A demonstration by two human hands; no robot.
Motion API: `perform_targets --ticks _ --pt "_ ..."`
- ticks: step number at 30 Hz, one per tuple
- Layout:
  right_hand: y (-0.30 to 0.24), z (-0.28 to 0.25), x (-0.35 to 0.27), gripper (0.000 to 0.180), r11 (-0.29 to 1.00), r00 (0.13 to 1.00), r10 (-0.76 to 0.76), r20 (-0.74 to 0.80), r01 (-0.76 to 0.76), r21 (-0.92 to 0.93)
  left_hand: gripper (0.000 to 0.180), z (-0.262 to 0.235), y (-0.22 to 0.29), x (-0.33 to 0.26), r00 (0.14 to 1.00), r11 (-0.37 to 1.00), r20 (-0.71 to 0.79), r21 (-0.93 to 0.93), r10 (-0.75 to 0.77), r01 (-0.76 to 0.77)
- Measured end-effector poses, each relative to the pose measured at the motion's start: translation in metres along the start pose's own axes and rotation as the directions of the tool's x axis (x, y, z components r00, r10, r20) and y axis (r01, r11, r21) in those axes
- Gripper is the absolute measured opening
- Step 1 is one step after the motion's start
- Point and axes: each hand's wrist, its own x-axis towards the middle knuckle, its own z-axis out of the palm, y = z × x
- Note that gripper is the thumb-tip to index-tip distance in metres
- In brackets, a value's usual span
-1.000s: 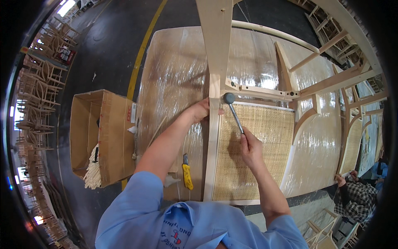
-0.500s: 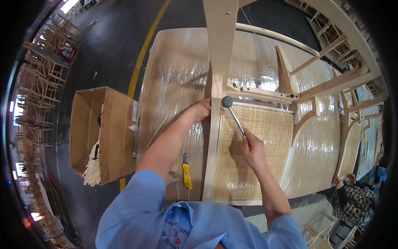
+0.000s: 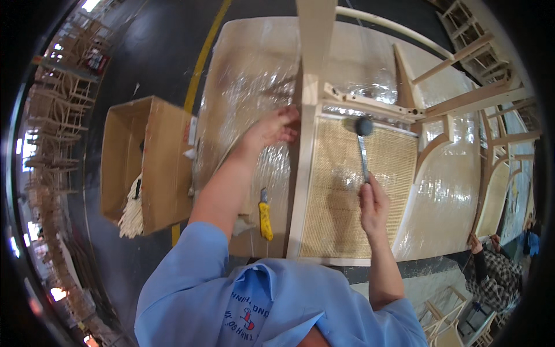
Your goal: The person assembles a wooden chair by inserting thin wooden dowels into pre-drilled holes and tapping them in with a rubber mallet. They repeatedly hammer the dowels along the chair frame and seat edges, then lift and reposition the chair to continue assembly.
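My right hand (image 3: pixel 374 205) is closed round the metal handle of a mallet (image 3: pixel 363 126) with a dark round head. The mallet is over the woven cane panel (image 3: pixel 347 191), near its far edge. This panel sits within a pale wooden chair frame (image 3: pixel 308 121) lying on the table. Just left of the frame's side rail, my left hand (image 3: pixel 274 127) is held with its fingers apart and nothing in it. A yellow utility knife (image 3: pixel 265 222) rests on the table, nearer to me than my left hand.
Clear plastic film covers the brown work table (image 3: pixel 248 63). At its left stands an open cardboard box (image 3: pixel 167 168) with a bundle of pale strips (image 3: pixel 133 211) inside. More chair frames (image 3: pixel 491 139) are at the right, where a co-worker in a checked shirt (image 3: pixel 491 277) handles another one.
My left hand has come away from the frame's rail and opened. The mallet in my right hand has shifted right, from the rail to over the cane panel. The view has also shifted slightly.
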Motion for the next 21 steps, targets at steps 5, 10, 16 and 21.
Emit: perform_targets --ticks 5,10,16,21 --pt "-0.002 -0.048 -0.077 0.038 0.981 0.982 0.182 -0.042 -0.179 0.069 0.036 -0.070 -0.031 -0.109 0.898 0.763 -0.341 0.646 0.278 0.008" --pt "0.017 -0.062 -0.147 0.041 0.920 0.942 0.336 -0.024 -0.322 0.222 0.031 -0.055 -0.131 -0.233 0.578 0.334 -0.478 0.878 0.661 0.344" --pt "0.016 -0.090 -0.169 0.039 0.914 0.947 0.300 0.115 -0.320 0.250 0.041 -0.011 -0.134 -0.227 0.399 0.488 -0.573 0.820 0.716 0.301" --pt "0.009 -0.115 -0.172 0.038 0.936 0.954 0.233 0.187 -0.272 0.225 0.058 -0.022 -0.103 -0.168 0.497 0.432 -0.594 0.803 0.633 0.410"
